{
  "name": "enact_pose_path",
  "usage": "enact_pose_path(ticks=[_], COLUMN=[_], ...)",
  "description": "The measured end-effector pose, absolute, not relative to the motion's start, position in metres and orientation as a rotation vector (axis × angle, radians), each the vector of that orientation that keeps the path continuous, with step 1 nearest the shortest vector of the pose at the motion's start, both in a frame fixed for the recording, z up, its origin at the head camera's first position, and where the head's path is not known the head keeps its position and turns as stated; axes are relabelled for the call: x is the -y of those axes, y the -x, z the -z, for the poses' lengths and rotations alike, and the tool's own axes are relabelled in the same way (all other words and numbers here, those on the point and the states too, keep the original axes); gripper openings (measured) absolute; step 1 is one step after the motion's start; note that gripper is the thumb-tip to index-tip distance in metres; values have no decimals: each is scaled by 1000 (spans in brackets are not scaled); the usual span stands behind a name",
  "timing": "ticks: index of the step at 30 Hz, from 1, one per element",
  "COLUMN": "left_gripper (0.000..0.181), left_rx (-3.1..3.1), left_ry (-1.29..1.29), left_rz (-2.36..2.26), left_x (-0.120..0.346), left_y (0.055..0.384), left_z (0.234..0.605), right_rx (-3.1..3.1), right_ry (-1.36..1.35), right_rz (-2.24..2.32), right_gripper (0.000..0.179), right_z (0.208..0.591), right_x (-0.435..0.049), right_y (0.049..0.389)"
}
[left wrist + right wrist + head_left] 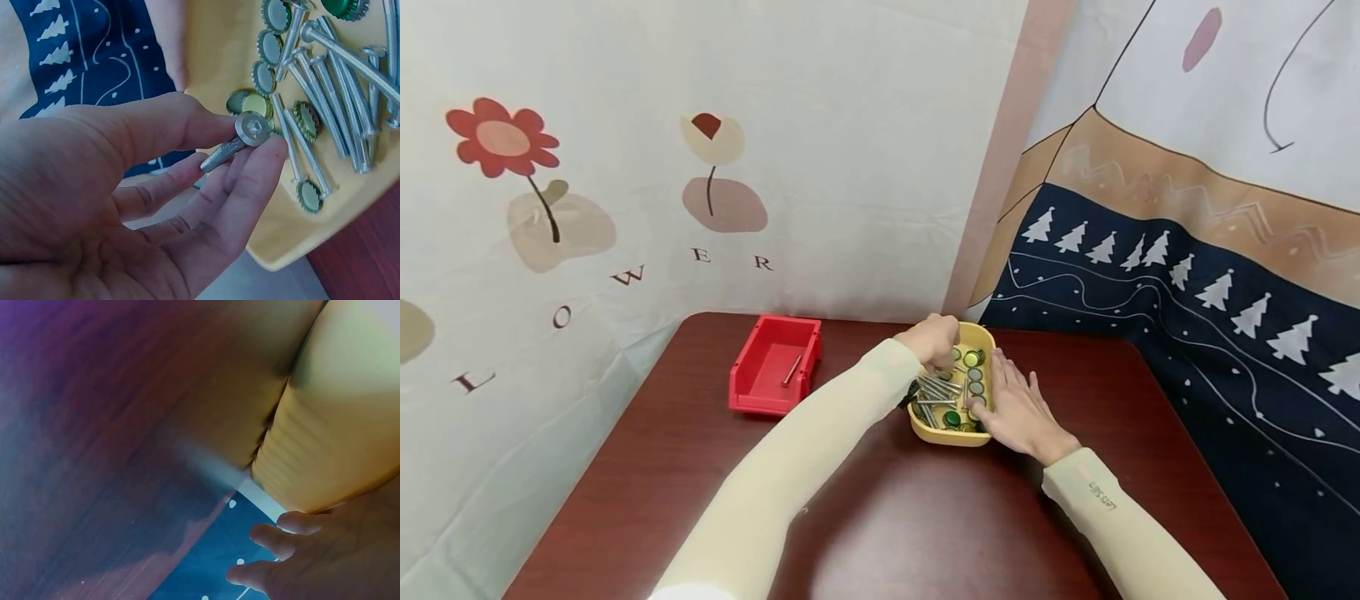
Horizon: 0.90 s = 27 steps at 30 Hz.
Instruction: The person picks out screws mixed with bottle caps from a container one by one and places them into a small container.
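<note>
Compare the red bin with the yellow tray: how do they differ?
The red bin is angular, whereas the yellow tray has rounded corners. One screw shows in the bin; many screws and bottle caps lie in the tray. Both stand on the table.

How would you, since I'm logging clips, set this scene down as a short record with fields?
Left hand: pinches one bolt over the yellow tray
Right hand: at the tray's right rim, fingers extended
Tray contents: loose bolts and bottle caps
Red bin: left of the tray, a lone bolt visible inside
Surface: dark reddish table
</note>
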State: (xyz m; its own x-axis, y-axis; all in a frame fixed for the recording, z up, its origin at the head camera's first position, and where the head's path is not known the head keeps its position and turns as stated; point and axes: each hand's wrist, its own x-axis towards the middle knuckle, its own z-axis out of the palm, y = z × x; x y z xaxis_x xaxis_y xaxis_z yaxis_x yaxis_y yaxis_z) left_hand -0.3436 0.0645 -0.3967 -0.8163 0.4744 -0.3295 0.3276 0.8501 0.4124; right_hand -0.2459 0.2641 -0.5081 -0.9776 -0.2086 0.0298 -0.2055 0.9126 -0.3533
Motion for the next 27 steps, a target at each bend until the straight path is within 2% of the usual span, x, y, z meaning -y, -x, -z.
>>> enact_pose_path(ticks=[11,27], left_gripper=[52,51], left_rx=[-2642,-2661], left_ry=[-672,-580], left_rz=[-622,-800], left_x=[-12,39], left_y=[334,338], left_z=[386,385], right_rx=[-3045,-3046], right_ry=[309,319], right_rz=[590,592], right_gripper=[104,103], right_z=[509,507], right_x=[-264,-264], right_y=[246,243])
